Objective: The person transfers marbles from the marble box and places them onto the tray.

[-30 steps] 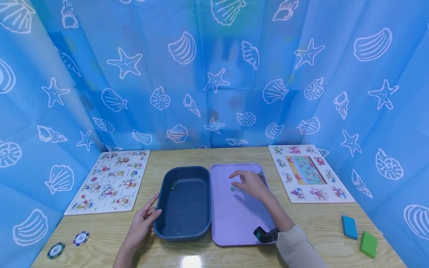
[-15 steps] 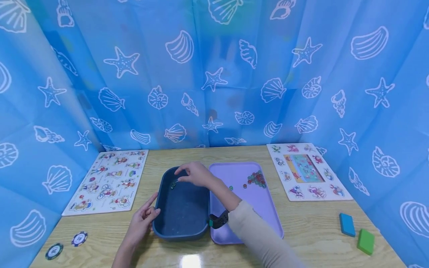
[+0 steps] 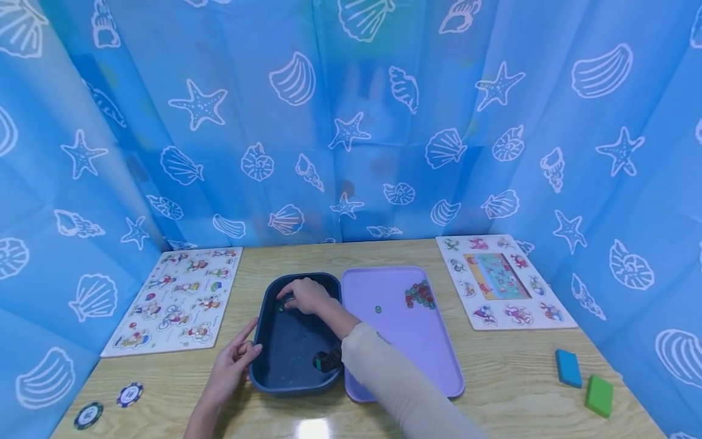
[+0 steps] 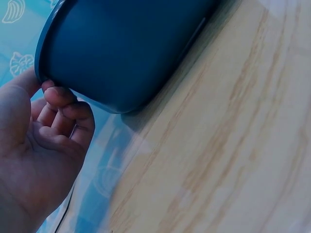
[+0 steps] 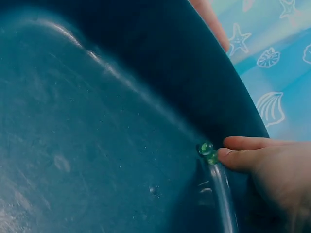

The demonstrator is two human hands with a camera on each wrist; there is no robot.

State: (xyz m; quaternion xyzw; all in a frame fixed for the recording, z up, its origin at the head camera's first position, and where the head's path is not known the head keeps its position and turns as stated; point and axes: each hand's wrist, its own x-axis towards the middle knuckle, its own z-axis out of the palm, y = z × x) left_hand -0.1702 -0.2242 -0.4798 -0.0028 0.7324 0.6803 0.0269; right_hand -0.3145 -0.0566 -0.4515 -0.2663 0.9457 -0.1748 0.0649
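Note:
My left hand (image 3: 233, 364) grips the left rim of a deep dark-blue tub (image 3: 298, 385), thumb at the rim and fingers against the outer wall. In the left wrist view, those fingers are curled under the lip. My right hand (image 3: 306, 296) reaches down inside the tub at its far left. Its thumb and index finger are close together. In the right wrist view, green glass marbles (image 5: 206, 148) sit at the tub's inner edge, one against the thumb tip. Whether the fingers pinch a marble cannot be told.
A purple tray (image 3: 395, 360) stands right beside the tub, with a heap of red and green marbles (image 3: 420, 295) and a lone green marble (image 3: 378, 310). Picture boards (image 3: 175, 302) flank both. Poker chips (image 3: 130, 395) lie left, blue (image 3: 568, 368) and green blocks (image 3: 599, 396) right.
My right hand has moved left from above the purple tray, over the tub, then down into it. The marble heap has come into view. My left hand keeps its grip on the rim.

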